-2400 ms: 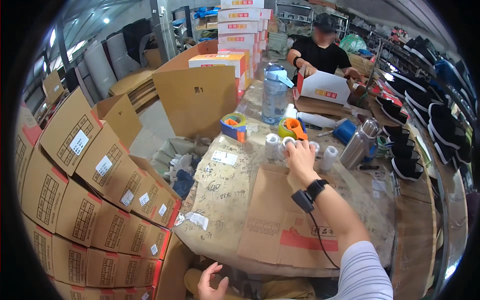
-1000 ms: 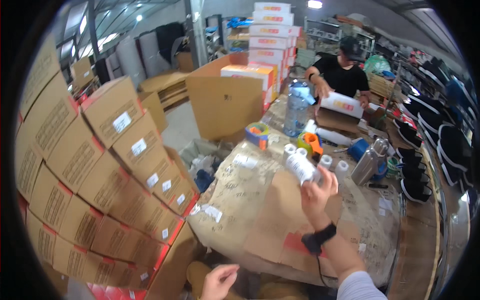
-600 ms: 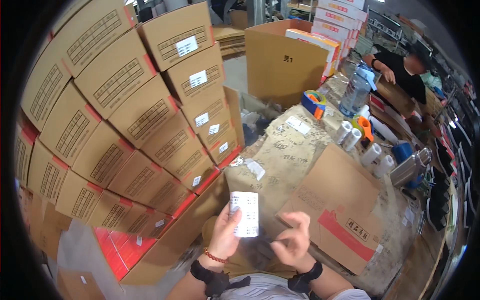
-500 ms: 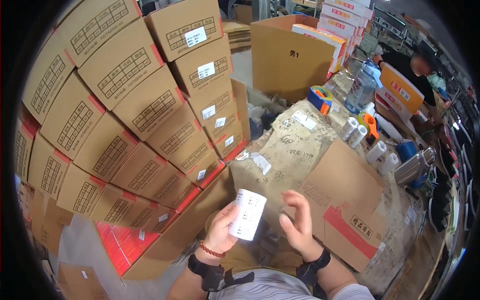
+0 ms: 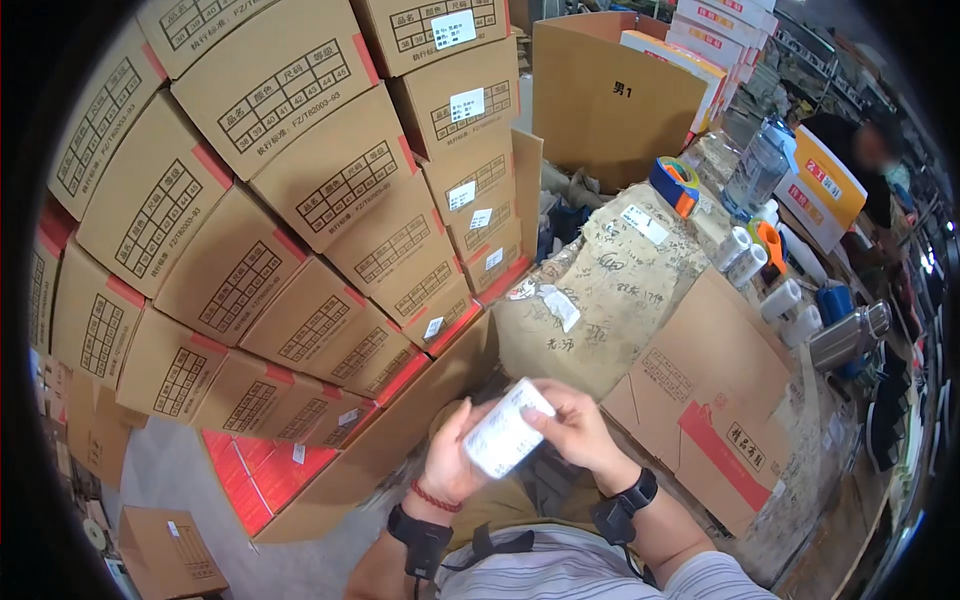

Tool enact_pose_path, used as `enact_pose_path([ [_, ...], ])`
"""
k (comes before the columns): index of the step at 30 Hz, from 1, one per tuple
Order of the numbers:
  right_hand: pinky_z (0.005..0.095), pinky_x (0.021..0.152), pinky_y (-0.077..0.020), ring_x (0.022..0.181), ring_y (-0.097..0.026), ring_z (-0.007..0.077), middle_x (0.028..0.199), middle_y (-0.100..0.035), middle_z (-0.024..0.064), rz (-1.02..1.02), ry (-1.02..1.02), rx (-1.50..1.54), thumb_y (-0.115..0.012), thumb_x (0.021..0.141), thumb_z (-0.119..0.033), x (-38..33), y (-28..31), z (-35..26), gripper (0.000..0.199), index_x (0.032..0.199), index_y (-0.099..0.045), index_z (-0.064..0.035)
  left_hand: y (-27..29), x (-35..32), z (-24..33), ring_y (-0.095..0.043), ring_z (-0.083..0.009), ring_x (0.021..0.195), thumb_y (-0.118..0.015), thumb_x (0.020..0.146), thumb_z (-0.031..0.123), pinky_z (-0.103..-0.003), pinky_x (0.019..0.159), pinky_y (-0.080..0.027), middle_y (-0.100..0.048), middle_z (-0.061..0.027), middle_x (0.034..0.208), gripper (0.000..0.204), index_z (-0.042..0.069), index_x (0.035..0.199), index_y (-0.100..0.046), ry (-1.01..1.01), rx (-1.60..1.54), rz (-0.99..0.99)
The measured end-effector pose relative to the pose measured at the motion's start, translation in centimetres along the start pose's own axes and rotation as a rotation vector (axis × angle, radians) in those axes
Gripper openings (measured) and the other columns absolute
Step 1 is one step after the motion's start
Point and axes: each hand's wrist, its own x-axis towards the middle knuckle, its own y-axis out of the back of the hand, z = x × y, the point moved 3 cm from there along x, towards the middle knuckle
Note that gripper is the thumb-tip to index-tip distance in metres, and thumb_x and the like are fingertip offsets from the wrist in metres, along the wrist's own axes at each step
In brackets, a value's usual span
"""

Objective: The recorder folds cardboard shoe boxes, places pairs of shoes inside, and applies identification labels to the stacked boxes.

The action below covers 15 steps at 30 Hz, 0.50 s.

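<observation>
Both forearms rose from the lower edge of the frame and met close in front of the torso. The left hand was raised with its palm turned inward and its fingers curled, thumb toward the right hand. The right hand sat just beside it, slightly higher, its fingers bent across toward the left and its fingertips pinched closed in a grip. A dark band circled each wrist, and a red beaded bracelet lay above the band on the left wrist. The elbows were tucked low, near the striped shirt.
</observation>
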Motion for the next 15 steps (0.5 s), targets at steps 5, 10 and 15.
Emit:
enact_pose_path([
  [5,0.0290,0.081,-0.0464,0.094,-0.059,0.0164,0.108,-0.061,0.0112,0.164,-0.210,0.057,-0.061,0.092,-0.016,0.3,0.6,1.9,0.019,0.093,-0.068,0.0020,-0.1,-0.4,0.2,-0.060,-0.0174,0.095,-0.058,0.093,0.027,-0.030,0.082,-0.050,-0.053,-0.0078,0.120,0.048,0.005,0.131,-0.039,-0.786,1.329,0.098],
  [10,0.0292,0.087,-0.0438,0.099,-0.055,0.0167,0.116,-0.055,0.0107,-0.009,0.040,0.040,-0.056,0.094,-0.014,0.1,0.0,-0.2,0.019,0.101,-0.066,0.0014,1.8,-1.0,1.8,-0.056,-0.0088,0.089,-0.060,0.089,0.003,-0.022,0.066,-0.049,-0.057,-0.0048,0.101,0.036,0.003,0.123,-0.047,-0.436,0.916,0.193],
  [15,0.0292,0.088,-0.0427,0.101,-0.054,0.0178,0.110,-0.057,0.0102,0.196,-0.024,-0.008,-0.055,0.094,-0.012,-0.2,-0.2,0.9,0.019,0.099,-0.066,0.0023,0.6,-1.5,1.6,-0.056,-0.0141,0.099,-0.069,0.081,0.000,-0.030,0.089,-0.047,-0.058,-0.0059,0.105,0.051,0.000,0.127,-0.047,-0.867,1.153,0.364],
])
